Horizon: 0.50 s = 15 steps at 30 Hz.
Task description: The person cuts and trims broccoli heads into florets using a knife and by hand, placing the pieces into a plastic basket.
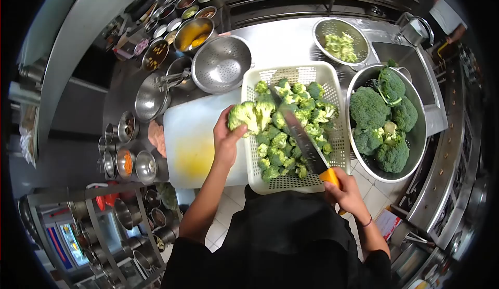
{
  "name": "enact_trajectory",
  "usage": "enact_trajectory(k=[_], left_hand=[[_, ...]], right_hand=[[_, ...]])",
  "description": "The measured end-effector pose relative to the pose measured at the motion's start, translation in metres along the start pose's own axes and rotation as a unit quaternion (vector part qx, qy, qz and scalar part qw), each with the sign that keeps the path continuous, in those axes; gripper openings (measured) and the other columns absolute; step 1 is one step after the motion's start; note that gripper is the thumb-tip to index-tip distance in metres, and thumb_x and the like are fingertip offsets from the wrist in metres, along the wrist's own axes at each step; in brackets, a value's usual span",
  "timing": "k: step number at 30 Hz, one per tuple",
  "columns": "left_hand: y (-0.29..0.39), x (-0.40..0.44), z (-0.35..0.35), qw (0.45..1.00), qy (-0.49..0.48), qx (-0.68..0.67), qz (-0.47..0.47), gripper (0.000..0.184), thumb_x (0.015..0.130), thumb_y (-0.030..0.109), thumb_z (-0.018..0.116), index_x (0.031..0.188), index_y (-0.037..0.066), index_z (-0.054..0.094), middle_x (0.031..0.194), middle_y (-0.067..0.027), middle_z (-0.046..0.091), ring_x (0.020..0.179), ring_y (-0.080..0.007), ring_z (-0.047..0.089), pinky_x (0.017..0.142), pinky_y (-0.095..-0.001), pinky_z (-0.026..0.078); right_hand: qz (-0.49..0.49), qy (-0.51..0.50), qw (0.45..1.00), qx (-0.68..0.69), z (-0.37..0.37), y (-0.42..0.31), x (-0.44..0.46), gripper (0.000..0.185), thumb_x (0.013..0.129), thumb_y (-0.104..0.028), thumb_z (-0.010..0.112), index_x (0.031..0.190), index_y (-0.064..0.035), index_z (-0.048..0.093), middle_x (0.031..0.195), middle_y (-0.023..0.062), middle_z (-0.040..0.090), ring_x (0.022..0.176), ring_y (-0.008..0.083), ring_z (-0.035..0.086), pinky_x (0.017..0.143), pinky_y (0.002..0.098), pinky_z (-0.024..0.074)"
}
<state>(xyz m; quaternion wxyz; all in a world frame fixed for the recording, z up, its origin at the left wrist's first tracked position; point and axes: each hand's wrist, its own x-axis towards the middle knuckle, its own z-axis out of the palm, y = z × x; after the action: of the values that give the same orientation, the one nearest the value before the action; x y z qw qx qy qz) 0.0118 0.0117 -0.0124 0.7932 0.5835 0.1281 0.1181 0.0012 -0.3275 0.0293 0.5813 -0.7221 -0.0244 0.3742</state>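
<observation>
My left hand (227, 139) grips a cut piece of broccoli (246, 115), its pale inner side showing, at the left rim of a white perforated basket (340, 128). Several cut broccoli florets (280, 154) fill the middle of that basket. In my right hand (345, 191) is a large kitchen knife (306, 143) with a yellow handle. Its dark blade slants up and left over the florets, the tip close to the held broccoli. Whether blade and held piece touch, I cannot tell. Whole broccoli heads (370, 107) lie in a big metal colander (352, 149) to the right.
A white cutting board (197, 133) with a yellow stain lies left of the basket. Behind it stands a perforated metal bowl (221, 63). A colander (318, 29) of pale green cut pieces (340, 46) is at the back, near a sink (400, 55). Another person's arm (457, 32) shows far right.
</observation>
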Motion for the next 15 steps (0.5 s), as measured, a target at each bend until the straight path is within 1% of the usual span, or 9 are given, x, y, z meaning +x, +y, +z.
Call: enact_trajectory(k=[1, 3, 5, 7, 8, 9, 11, 14, 15], left_hand=[[-0.001, -0.003, -0.001, 1.0, 0.008, 0.001, 0.001, 0.051, 0.086, 0.001, 0.064, 0.134, 0.001, 0.046, 0.129, -0.0082, 0.057, 0.122, -0.0221, 0.053, 0.104, -0.0374, 0.041], [-0.001, -0.003, 0.005, 0.975, 0.004, -0.201, -0.09, 0.048, 0.092, 0.003, 0.058, 0.138, 0.002, 0.043, 0.132, -0.0096, 0.055, 0.124, -0.023, 0.052, 0.106, -0.0408, 0.039], [-0.008, -0.003, 0.01, 0.976, -0.003, -0.198, -0.088, 0.045, 0.096, 0.004, 0.053, 0.139, 0.001, 0.042, 0.134, -0.0104, 0.054, 0.123, -0.0235, 0.052, 0.107, -0.0427, 0.038], [-0.012, -0.002, 0.016, 0.983, -0.015, -0.164, -0.077, 0.048, 0.095, 0.003, 0.054, 0.141, 0.001, 0.04, 0.134, -0.011, 0.054, 0.124, -0.0226, 0.052, 0.107, -0.0414, 0.039], [-0.014, -0.002, 0.017, 0.983, -0.019, -0.164, -0.08, 0.048, 0.095, 0.003, 0.054, 0.141, 0.001, 0.04, 0.134, -0.011, 0.054, 0.124, -0.0226, 0.052, 0.107, -0.0414, 0.039], [-0.018, -0.001, 0.018, 0.989, -0.026, -0.134, -0.056, 0.049, 0.095, 0.002, 0.055, 0.141, 0.001, 0.04, 0.134, -0.0115, 0.054, 0.123, -0.0221, 0.052, 0.107, -0.0407, 0.039], [-0.018, -0.002, 0.02, 0.993, -0.032, -0.106, -0.031, 0.05, 0.095, 0.002, 0.055, 0.142, 0.001, 0.039, 0.135, -0.012, 0.053, 0.123, -0.0217, 0.052, 0.107, -0.04, 0.038], [-0.005, -0.003, 0.024, 0.99, -0.029, -0.138, -0.009, 0.051, 0.091, -0.001, 0.059, 0.138, 0.0, 0.041, 0.131, -0.0116, 0.054, 0.119, -0.0201, 0.053, 0.103, -0.0366, 0.042], [0.001, -0.003, 0.023, 0.999, -0.026, -0.042, 0.022, 0.05, 0.088, -0.002, 0.062, 0.135, 0.001, 0.043, 0.127, -0.0104, 0.055, 0.117, -0.0192, 0.054, 0.098, -0.0346, 0.045]], right_hand=[[0.001, -0.007, 1.0, -0.002, 0.002, 0.001, -0.001, 0.019, 0.094, -0.015, 0.064, 0.106, -0.0024, 0.055, 0.063, 0.0026, 0.057, 0.049, 0.0068, 0.053, 0.045, 0.0246, 0.0423], [-0.052, 0.016, 0.993, 0.11, 0.004, -0.003, -0.006, 0.024, 0.091, -0.016, 0.068, 0.102, -0.0024, 0.052, 0.063, 0.0031, 0.057, 0.049, 0.009, 0.054, 0.045, 0.0247, 0.0426], [-0.039, 0.035, 0.991, 0.122, 0.011, -0.007, -0.006, 0.028, 0.09, -0.018, 0.07, 0.097, -0.0031, 0.048, 0.062, 0.0034, 0.057, 0.049, 0.0093, 0.054, 0.047, 0.0256, 0.0431], [-0.106, 0.016, 0.994, -0.008, 0.014, -0.005, 0.001, 0.03, 0.09, -0.019, 0.071, 0.092, -0.0028, 0.045, 0.059, 0.008, 0.055, 0.049, 0.015, 0.054, 0.05, 0.0297, 0.045], [-0.189, 0.022, 0.979, -0.079, 0.018, -0.01, 0.005, 0.033, 0.089, -0.019, 0.071, 0.089, -0.001, 0.044, 0.058, 0.0124, 0.052, 0.05, 0.022, 0.055, 0.054, 0.0337, 0.0456], [-0.189, 0.026, 0.978, -0.078, 0.019, -0.012, 0.006, 0.033, 0.089, -0.019, 0.071, 0.089, -0.001, 0.044, 0.058, 0.0124, 0.052, 0.05, 0.022, 0.055, 0.054, 0.0337, 0.0456], [-0.106, 0.017, 0.977, -0.185, 0.021, -0.013, 0.01, 0.034, 0.088, -0.019, 0.072, 0.087, 0.0003, 0.044, 0.059, 0.014, 0.051, 0.052, 0.0259, 0.057, 0.055, 0.0361, 0.0459], [-0.055, 0.066, 0.99, -0.11, 0.021, 0.0, 0.008, 0.028, 0.088, -0.014, 0.069, 0.085, 0.0012, 0.045, 0.06, 0.0136, 0.056, 0.054, 0.0232, 0.06, 0.052, 0.0351, 0.0453], [-0.027, 0.08, 0.994, -0.071, 0.018, 0.001, 0.007, 0.027, 0.088, -0.012, 0.068, 0.085, 0.0015, 0.045, 0.061, 0.0139, 0.059, 0.055, 0.0225, 0.061, 0.052, 0.0342, 0.0458]])
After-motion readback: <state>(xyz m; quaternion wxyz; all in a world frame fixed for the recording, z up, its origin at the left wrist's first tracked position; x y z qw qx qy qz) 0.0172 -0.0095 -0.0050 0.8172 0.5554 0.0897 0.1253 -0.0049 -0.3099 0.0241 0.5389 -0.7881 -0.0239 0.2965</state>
